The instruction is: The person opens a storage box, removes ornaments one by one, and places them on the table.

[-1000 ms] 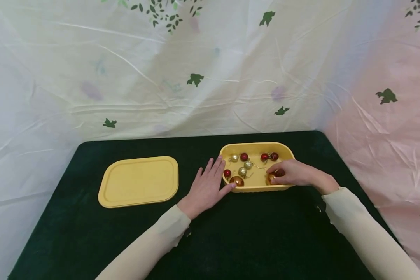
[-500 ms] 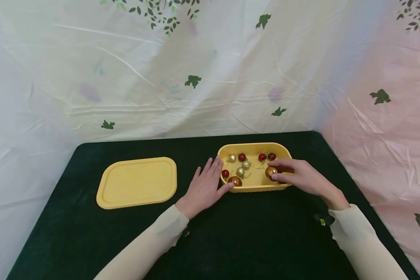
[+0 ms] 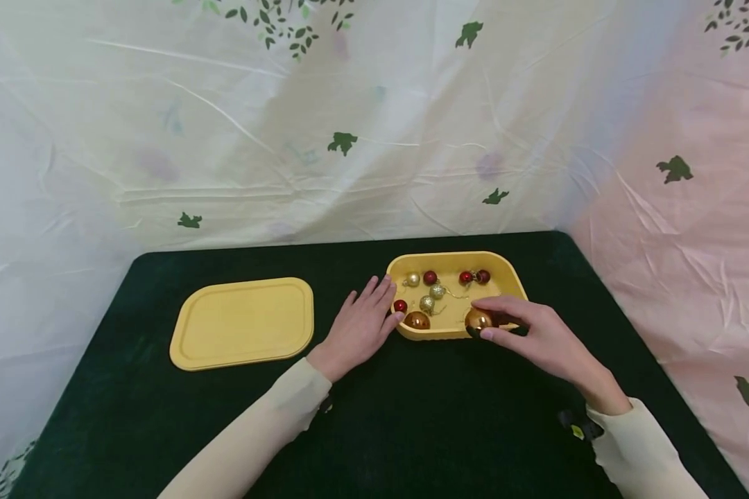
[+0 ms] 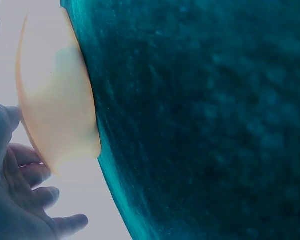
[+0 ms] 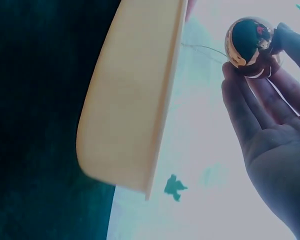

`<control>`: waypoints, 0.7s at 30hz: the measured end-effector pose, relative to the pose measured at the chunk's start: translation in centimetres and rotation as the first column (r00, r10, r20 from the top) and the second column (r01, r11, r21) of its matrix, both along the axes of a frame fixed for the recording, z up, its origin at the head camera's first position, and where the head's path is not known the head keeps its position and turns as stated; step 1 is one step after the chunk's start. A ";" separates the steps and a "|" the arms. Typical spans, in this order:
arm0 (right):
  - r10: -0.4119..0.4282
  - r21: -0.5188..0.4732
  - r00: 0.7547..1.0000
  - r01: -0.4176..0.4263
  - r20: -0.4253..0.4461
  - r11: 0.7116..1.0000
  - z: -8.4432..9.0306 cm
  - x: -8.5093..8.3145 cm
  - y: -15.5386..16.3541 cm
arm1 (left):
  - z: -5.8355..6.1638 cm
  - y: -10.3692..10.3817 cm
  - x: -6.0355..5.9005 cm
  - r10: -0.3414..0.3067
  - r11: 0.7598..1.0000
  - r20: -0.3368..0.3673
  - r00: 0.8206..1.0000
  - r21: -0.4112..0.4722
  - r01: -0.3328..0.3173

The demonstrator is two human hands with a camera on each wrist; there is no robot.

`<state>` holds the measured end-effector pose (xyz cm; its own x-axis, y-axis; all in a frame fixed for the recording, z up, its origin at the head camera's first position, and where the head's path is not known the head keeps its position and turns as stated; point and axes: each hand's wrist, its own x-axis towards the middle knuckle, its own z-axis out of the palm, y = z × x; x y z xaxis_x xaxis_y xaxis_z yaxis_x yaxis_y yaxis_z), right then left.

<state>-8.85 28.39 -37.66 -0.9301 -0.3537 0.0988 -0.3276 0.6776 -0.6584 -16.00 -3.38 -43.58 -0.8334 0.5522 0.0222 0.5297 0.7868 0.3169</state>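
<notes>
Grip, head view: right hand [image 3: 539, 337] pinches one copper-gold bauble [image 3: 478, 319] between thumb and fingertips, at the near right rim of the yellow box [image 3: 514, 283], lower centre-right of the frame.
Left hand, head view: left hand [image 3: 357, 328] lies flat with fingers straight on the dark green tablecloth [image 3: 412, 416], fingertips touching the box's left wall; it holds nothing.
Count in the box: seven baubles besides the held one, namely one copper-gold bauble in the near left corner [image 3: 417, 320], three small gold glitter baubles [image 3: 427, 303] and four small red baubles [image 3: 430, 277], one of these at the left wall, three along the far side.
Lids: one yellow lid [image 3: 242, 322] lies flat, well apart to the left of the box, centre-left of the frame.
Surroundings: white sheet with green leaf print [image 3: 343, 142] hangs behind and to the right of the table.
In the way: nothing lies between box and lid except the left hand.
Left wrist view: box's outer wall [image 4: 55, 100] at upper left, fingers [image 4: 35, 172] relaxed beside it at lower left, tablecloth filling the right.
Right wrist view: fingertips [image 5: 235, 82] hold the shiny bauble [image 5: 250, 42] at upper right, clear of the box's wall [image 5: 135, 95], which crosses the centre.
</notes>
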 end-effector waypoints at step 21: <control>0.170 -0.055 0.980 -0.176 -0.100 0.983 -3.8 2.6 -6.4 | -0.6 -0.4 -0.6 -0.020 1.000 -0.013 1.000 -0.020 0.019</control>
<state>-6.20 22.02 -41.48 -0.8407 -0.4986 0.2112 -0.4993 0.5628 -0.6587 -16.59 -3.81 -44.21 -0.8223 0.5687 0.0215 0.5488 0.7824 0.2943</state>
